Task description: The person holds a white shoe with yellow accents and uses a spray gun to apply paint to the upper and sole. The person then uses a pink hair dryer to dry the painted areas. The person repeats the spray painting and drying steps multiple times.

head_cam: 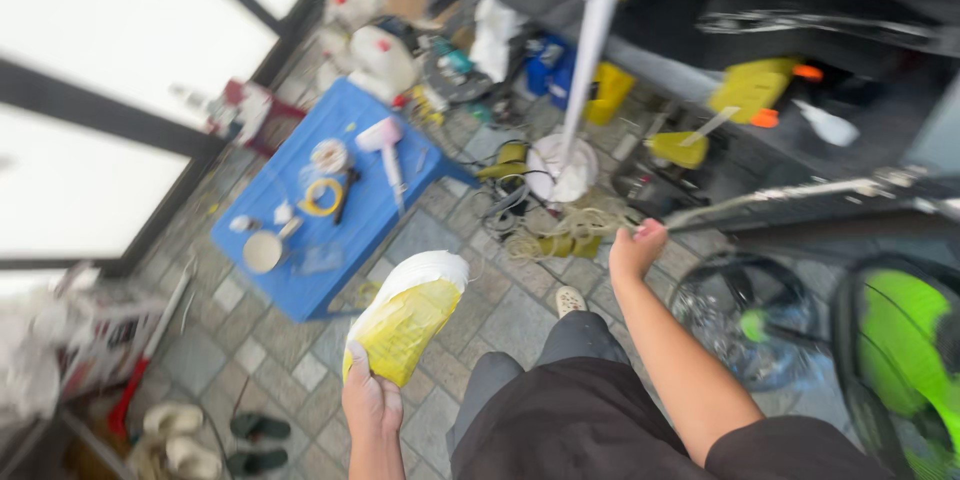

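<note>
Clutter is crowding the tiled floor around the blue desk, leaving bare tiles only near the feet. The left hand is gripping a yellow-white bag low in front. The right hand is closing on a thin rod.

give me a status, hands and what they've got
Left hand shut on yellow bag. Right hand shut on rod end. Cords, clutter on floor ahead.
</note>
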